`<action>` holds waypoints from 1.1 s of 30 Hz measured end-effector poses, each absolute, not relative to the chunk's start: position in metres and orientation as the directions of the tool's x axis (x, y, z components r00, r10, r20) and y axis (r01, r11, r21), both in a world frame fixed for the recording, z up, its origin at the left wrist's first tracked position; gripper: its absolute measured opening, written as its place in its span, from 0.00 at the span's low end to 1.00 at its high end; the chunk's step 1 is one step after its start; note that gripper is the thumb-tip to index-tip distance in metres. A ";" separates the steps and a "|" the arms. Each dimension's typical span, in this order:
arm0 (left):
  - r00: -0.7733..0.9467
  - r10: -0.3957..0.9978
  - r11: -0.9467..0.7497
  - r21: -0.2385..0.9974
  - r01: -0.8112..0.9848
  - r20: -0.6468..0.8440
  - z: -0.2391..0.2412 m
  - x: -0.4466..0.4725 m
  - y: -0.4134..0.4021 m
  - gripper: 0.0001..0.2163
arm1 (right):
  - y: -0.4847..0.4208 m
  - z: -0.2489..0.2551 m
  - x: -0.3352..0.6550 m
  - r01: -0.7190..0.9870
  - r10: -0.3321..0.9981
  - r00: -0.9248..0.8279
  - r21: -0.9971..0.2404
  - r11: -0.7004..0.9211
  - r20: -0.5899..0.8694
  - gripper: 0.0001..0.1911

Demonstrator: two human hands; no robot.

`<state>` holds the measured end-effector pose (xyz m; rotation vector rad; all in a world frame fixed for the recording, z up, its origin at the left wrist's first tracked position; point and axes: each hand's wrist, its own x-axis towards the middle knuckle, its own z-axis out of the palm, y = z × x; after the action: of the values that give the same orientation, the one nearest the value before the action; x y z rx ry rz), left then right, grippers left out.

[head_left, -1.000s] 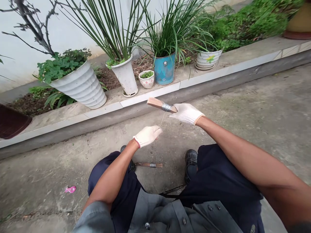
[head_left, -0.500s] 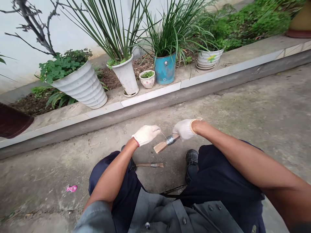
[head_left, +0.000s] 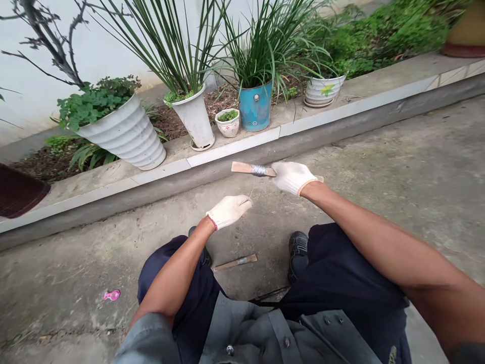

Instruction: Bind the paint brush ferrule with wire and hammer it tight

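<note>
Head view: the stick (head_left: 241,167) juts from the gloved right hand (head_left: 291,177), which grips its near end, so the piece points to nine o'clock, long axis almost level, with wire (head_left: 259,171) wound round its middle. From the gloved left hand (head_left: 229,210), that winding lies toward one o'clock, well apart; those fingers are closed, seemingly pinching a thin strand (head_left: 252,190) that rises toward one o'clock, its upper end too faint to trace. The right hand is clearly nearer the stick. A second stick (head_left: 225,265), also wrapped, rests at six o'clock from the left hand, tilted eight to two, between the shoes (head_left: 298,247). Below is rough concrete (head_left: 379,167); toward twelve, a ledge (head_left: 231,155) bears pots (head_left: 125,135) beside a white wall (head_left: 125,35).
</note>
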<state>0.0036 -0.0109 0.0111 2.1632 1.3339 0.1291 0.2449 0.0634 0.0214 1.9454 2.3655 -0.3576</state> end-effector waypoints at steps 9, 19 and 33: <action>0.536 0.827 -0.442 0.394 0.806 -0.168 0.004 -0.007 -0.001 0.18 | 0.037 0.014 0.247 0.771 0.528 -0.557 -0.163 0.616 -0.640 0.11; 0.590 0.794 -0.413 0.582 0.700 -0.147 0.006 -0.008 -0.001 0.14 | 0.044 0.022 0.257 0.684 0.559 -0.727 -0.492 0.539 -0.399 0.14; 0.494 0.852 -0.374 0.458 0.806 -0.172 0.012 0.002 -0.008 0.18 | 0.052 0.024 0.241 0.968 0.939 -0.231 0.041 0.249 -0.254 0.15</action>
<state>0.0022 -0.0077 0.0122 2.2552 1.3652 0.1262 0.2411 0.0516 0.0239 1.7877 2.2935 -0.1825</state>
